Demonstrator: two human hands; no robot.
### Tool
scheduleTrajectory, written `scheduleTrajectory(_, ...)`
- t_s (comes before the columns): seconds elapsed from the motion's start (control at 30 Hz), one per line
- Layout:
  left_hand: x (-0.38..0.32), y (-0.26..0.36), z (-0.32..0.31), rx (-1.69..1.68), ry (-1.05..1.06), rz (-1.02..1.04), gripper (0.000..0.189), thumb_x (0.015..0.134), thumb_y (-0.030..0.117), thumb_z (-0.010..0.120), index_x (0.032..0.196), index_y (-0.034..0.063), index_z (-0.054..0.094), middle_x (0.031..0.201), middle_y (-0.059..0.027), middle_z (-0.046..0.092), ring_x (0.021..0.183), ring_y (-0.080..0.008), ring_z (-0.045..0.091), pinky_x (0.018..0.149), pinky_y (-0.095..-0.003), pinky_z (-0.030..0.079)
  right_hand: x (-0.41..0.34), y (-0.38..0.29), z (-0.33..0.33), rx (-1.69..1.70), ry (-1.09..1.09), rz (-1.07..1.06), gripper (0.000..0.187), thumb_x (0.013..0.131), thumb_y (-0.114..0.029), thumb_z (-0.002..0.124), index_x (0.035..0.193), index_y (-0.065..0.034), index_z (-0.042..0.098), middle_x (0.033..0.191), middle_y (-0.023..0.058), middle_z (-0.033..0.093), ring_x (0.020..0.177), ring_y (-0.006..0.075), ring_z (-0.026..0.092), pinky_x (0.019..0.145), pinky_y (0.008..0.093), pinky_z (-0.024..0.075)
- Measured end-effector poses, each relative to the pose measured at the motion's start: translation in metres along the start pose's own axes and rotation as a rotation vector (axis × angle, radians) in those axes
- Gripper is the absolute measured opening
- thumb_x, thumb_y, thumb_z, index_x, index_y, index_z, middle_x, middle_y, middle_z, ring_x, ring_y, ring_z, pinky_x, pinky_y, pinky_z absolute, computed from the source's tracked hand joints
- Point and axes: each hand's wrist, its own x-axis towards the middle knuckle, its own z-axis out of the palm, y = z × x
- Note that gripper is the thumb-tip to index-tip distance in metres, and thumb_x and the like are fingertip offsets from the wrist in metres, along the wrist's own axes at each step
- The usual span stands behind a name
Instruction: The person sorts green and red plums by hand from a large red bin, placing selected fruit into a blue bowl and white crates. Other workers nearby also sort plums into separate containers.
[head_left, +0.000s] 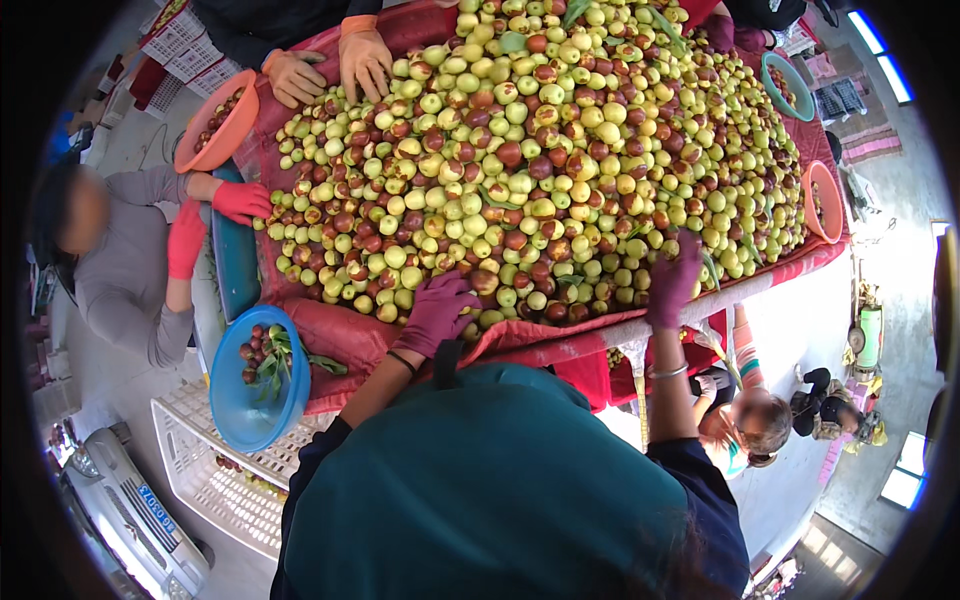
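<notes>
A broad heap of jujubes (517, 180), green, yellow and reddish brown, lies on a red cloth-lined table (330, 337). My left hand (439, 313), in a purple glove, rests at the near edge of the heap with its fingers curled among the fruit. A large brownish jujube (484, 282) lies at its fingertips; whether the fingers grip any fruit is hidden. My right hand (673, 281), gloved in purple too, is motion-blurred over the near right edge, beside a green leaf (709, 268). Its fingers are too blurred to show a hold.
A blue basin (225, 405) with dark jujubes and leaves stands left, above a white plastic crate (225, 517). Orange basins (193, 154) (821, 234) and a teal basin (802, 109) stand around the table. Co-workers' gloved hands (365, 60) (241, 202) touch the heap. A parked vehicle (124, 517) is lower left.
</notes>
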Motion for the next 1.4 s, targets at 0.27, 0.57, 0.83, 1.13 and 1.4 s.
scheduleTrajectory(0.27,-0.012,0.039,-0.019,-0.094,-0.138,0.066,0.051,0.079,0.052,0.068,0.106,0.0090,0.065,0.117,-0.0129,0.062,0.111,-0.0327,0.056,0.093,-0.0472,0.043,0.020,0.121,0.008,-0.161,-0.020,0.437,0.064,0.079,-0.022,0.073,0.139,-0.0143,0.051,0.114,0.0222,0.060,0.099,0.0391,0.061,0.087,0.0462,0.0483)
scheduleTrajectory(0.57,-0.028,0.040,-0.010,-0.701,-0.291,0.016,0.030,0.090,0.029,0.065,0.105,0.0027,0.067,0.093,-0.0108,0.066,0.089,-0.0236,0.064,0.080,-0.0350,0.051,-0.011,0.065,0.038,0.698,0.219,0.239,0.025,0.088,0.002,0.060,0.111,-0.0056,0.067,0.107,0.0095,0.061,0.100,0.0217,0.059,0.091,0.0328,0.0479)
scheduleTrajectory(0.83,-0.050,0.056,-0.027,-0.924,-0.299,-0.114,0.015,0.090,0.012,0.066,0.103,0.0044,0.069,0.095,-0.0068,0.066,0.091,-0.0179,0.064,0.082,-0.0306,0.051,-0.049,-0.011,0.065,0.839,-0.131,0.405,0.018,0.097,-0.005,0.055,0.112,-0.0034,0.066,0.094,0.0013,0.064,0.085,0.0080,0.057,0.078,0.0243,0.0483)
scheduleTrajectory(1.13,-0.046,0.068,-0.013,-0.535,-0.296,-0.172,0.046,0.079,0.029,0.075,0.116,0.0069,0.060,0.100,-0.0090,0.062,0.093,-0.0238,0.062,0.083,-0.0364,0.050,-0.038,-0.031,0.042,0.955,-0.199,0.527,0.025,0.101,-0.021,0.049,0.106,-0.0031,0.065,0.064,0.0003,0.058,0.053,0.0079,0.051,0.050,0.0210,0.0408)
scheduleTrajectory(1.4,-0.052,0.080,-0.011,-0.211,-0.277,-0.195,0.071,0.076,0.044,0.078,0.130,0.0068,0.050,0.122,-0.0137,0.057,0.114,-0.0279,0.057,0.095,-0.0409,0.047,-0.061,-0.100,0.008,1.313,-0.581,0.715,0.031,0.102,-0.028,0.046,0.109,-0.0022,0.063,0.080,0.0064,0.067,0.068,0.0138,0.064,0.058,0.0260,0.0485)
